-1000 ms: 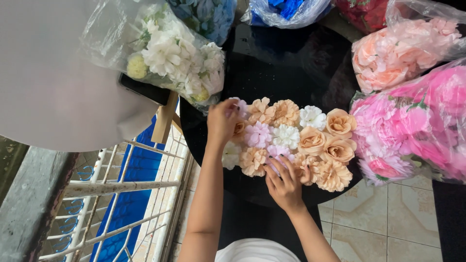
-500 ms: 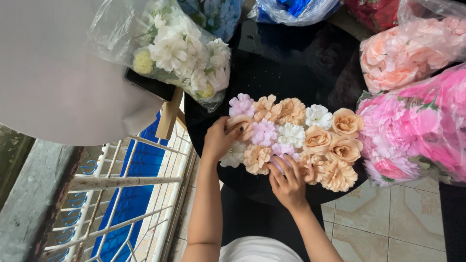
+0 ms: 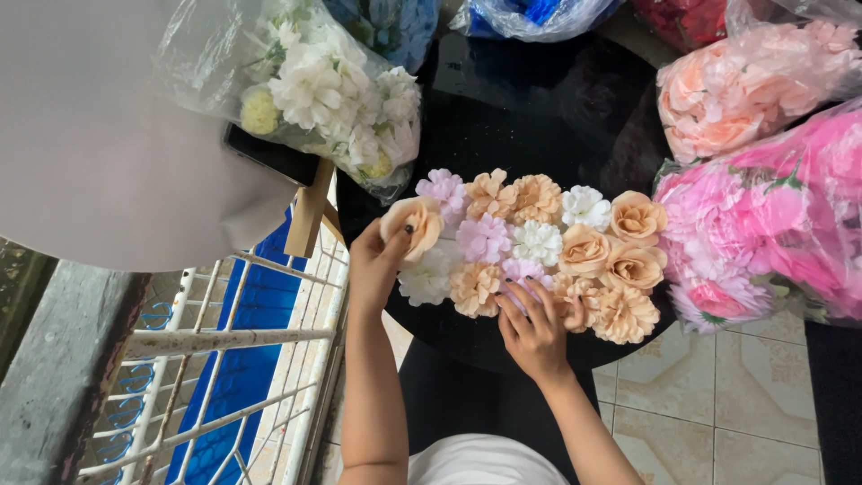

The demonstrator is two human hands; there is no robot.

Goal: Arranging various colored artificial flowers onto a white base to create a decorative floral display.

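Our left hand point(image 3: 382, 260) pinches a peach fabric rose point(image 3: 411, 223) at the left end of the flower cluster point(image 3: 539, 242) on the black table point(image 3: 503, 117), our right hand point(image 3: 534, 328) presses open fingers on the blooms; light, soft, crushable, we judge it best gripped beneath the head.

the peach rose point(image 3: 415, 224) and the cluster of flower heads point(image 3: 539, 242) look like soft matt cloth with frayed, papery petal edges, and they lie on a black surface point(image 3: 530, 108) that is smooth and glossy enough to throw reflections. the bagged white flowers point(image 3: 332, 90) and bagged pink flowers point(image 3: 772, 233) sit in thin clear plastic that is crinkled and shiny. the railing point(image 3: 224, 341) is white-painted metal with chipped, rusty patches, the floor tiles point(image 3: 718, 395) are pale, smooth and faintly glossy, and the stick point(image 3: 310, 220) looks like raw matt wood.
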